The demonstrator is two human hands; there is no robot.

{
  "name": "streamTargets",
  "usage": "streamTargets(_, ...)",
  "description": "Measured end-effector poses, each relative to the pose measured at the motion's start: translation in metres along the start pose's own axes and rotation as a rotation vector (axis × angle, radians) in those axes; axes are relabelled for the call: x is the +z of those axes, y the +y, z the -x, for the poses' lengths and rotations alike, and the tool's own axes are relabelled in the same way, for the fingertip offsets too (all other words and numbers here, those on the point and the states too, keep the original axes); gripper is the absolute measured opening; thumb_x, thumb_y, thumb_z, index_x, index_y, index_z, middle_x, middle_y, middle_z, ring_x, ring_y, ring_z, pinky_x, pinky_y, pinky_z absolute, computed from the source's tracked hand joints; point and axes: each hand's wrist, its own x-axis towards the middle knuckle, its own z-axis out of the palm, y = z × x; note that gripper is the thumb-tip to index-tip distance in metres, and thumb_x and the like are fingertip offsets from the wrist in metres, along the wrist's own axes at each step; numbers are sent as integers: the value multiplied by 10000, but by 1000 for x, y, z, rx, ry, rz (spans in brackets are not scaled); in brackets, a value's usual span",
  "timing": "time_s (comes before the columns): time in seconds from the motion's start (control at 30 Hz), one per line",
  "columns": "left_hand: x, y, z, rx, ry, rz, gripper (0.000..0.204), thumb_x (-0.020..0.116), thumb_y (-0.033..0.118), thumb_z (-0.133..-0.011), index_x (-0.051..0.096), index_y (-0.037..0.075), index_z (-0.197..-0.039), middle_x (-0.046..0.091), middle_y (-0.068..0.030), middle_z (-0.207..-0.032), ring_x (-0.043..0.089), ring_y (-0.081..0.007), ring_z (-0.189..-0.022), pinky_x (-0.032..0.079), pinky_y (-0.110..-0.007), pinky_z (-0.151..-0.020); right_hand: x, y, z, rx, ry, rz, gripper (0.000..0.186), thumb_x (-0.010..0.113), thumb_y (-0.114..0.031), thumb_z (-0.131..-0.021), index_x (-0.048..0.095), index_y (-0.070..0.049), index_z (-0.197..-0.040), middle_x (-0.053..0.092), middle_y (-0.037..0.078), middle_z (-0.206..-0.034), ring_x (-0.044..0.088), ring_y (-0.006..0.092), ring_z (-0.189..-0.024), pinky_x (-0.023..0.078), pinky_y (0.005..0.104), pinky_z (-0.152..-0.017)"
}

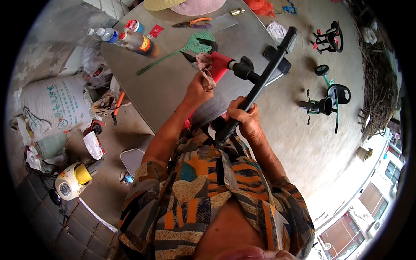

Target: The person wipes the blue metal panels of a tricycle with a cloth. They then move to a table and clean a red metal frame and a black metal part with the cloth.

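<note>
A black handlebar (271, 69) slants across the middle, joined by a black clamp to a red frame (220, 65), apparently part of a small bike or scooter. My right hand (245, 116) is wrapped round the bar just above its ribbed lower grip. Crumpled in my left hand (200, 90) is a pinkish, stained rag (205, 71), pressed against the red frame. Below my left hand, more of the red part shows at the table edge; my body and arms hide the rest.
On the grey table (160, 102) lie a green fly swatter (197, 43), orange-handled pliers (193, 22), bottles (138, 42) and hats (197, 5). A stuffed sack (56, 104) and rice cooker (71, 184) stand left. On the right floor is a child's tricycle (325, 104).
</note>
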Motion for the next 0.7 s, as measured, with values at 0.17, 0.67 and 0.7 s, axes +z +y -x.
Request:
streamTargets(0.17,-20,16,-3,-14,121,-238,263,579,-9,-674,432,52,-884,423,16,-714,437,-113,-660,431,-236,-695,15,-9,-14,7,-115,210,99,673,-66,-701,587,-19,-689,585,38,-607,560,121,-571,450,254,-552)
streamTargets(0.67,-67,69,-42,-246,-41,-354,301,587,49,-626,559,34,-925,483,1,-773,449,-114,-727,409,-236,-703,30,-34,-42,12,-58,478,145,676,-104,-743,564,-32,-685,563,33,-604,575,119,-565,444,250,-534)
streamTargets(0.7,-70,65,-44,-218,-36,-319,321,589,42,-635,573,33,-955,499,3,-804,467,-111,-751,417,-240,-715,36,-44,-41,-8,-82,490,153,679,-111,-745,563,-30,-685,558,28,-602,566,113,-559,440,251,-527)
